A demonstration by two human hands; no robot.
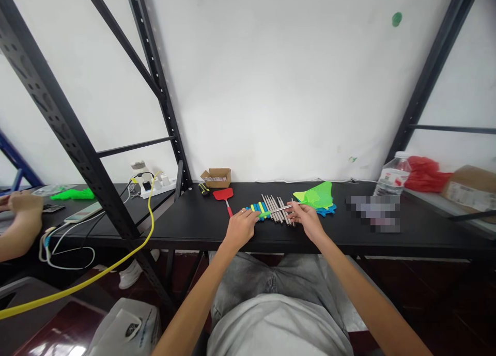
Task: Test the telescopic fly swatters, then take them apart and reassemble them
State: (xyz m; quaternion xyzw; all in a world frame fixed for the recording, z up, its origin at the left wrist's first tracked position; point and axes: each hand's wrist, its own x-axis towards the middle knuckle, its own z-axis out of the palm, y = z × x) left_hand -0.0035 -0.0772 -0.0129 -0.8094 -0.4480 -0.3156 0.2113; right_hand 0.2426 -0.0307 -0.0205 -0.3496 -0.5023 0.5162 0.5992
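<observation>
A green fly swatter [279,209] with a thin metal rod spans the space between my hands. My left hand [241,227] is closed around its green handle end. On the right, the fingers of my right hand [306,220] pinch the rod near the swatter's bright green head [321,195]. Beneath it lie blue swatter heads [329,210], partly covered. Several loose metal rods [277,216] lie side by side under the held rod. Next to them is a row of blue and yellow handles [258,207], partly hidden by my left hand. A red fly swatter [223,194] lies beyond that hand.
At the back of the black table [182,227] are a small cardboard box [217,177] and a black-and-yellow object [203,189]. To the right stands a water bottle [391,175] near a blurred patch. A yellow cable [151,211] crosses the left side, where another person's hand [25,206] shows.
</observation>
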